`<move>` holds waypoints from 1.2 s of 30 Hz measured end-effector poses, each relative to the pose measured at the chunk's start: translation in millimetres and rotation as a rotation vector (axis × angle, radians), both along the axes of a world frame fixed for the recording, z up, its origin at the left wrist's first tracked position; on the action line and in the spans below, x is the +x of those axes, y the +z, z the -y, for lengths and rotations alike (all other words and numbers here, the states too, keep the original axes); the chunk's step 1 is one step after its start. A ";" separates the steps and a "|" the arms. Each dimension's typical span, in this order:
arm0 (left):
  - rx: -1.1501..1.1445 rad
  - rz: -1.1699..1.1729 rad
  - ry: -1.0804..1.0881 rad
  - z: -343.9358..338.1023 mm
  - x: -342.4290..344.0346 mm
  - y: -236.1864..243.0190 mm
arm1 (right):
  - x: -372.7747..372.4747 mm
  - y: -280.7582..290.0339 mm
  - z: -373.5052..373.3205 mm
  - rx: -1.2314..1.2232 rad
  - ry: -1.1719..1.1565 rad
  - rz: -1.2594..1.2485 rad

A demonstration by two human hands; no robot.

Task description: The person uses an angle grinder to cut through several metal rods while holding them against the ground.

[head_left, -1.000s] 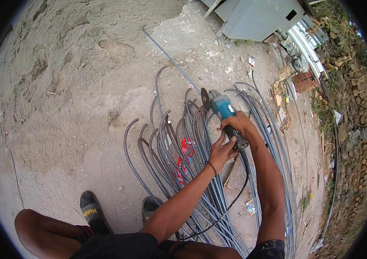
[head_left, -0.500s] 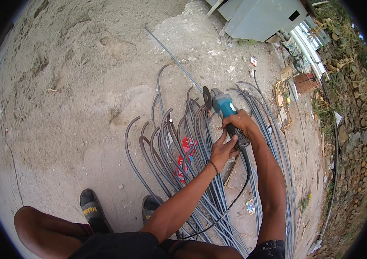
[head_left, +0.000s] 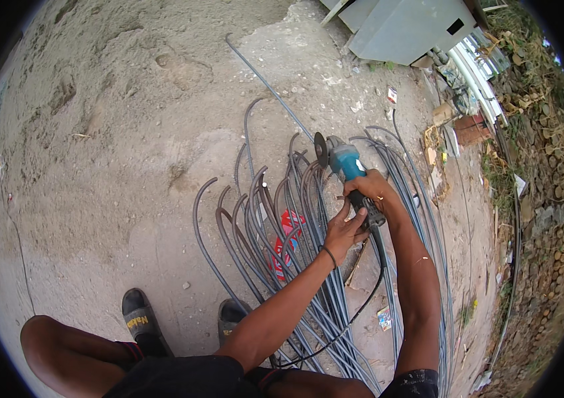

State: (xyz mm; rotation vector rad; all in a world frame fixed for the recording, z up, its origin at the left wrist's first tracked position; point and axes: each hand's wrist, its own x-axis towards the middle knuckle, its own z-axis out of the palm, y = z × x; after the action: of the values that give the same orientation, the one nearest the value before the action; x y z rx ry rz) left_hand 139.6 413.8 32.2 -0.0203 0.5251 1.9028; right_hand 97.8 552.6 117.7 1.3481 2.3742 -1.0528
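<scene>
A teal and black angle grinder [head_left: 347, 162] is held in both hands above a bundle of bent steel bars [head_left: 338, 305]. My right hand [head_left: 369, 187] wraps round its body from the right. My left hand [head_left: 346, 232] grips the rear end, near the black power cord [head_left: 381, 265]. The dark cutting disc [head_left: 321, 150] faces left, at the near end of one long straight bar [head_left: 265, 81] that runs up and away to the left. Whether disc and bar touch, I cannot tell. Several bars have hooked, brownish ends left of the grinder.
Red printed packaging [head_left: 287, 245] lies under the bars. A grey metal box [head_left: 407, 33] stands at the far right, with white pipes [head_left: 478, 79] and a reddish brick [head_left: 471, 129] nearby. A stony, leafy bank [head_left: 547, 245] borders the right side. My sandalled foot [head_left: 141, 318] is at lower left.
Small pale specks now show on my right hand and forearm. Both hands keep their grip, and the grinder has hardly moved. The whole view has shifted very slightly.
</scene>
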 end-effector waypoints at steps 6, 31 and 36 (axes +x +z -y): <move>0.000 -0.012 0.003 1.7 0.7 2.0 | 0.4 -0.1 1.1 0.000 -0.013 0.019; -0.009 0.003 -0.002 4.1 3.6 4.8 | 5.7 -1.0 0.8 0.006 0.011 -0.010; -0.005 -0.003 -0.003 4.9 3.8 3.9 | 5.2 3.8 5.5 -0.031 -0.014 -0.011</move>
State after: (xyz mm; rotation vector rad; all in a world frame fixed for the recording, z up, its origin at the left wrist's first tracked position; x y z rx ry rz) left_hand 143.4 408.9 36.1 -0.0205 0.5316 1.8990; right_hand 103.0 547.2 121.6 1.3539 2.3495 -1.0986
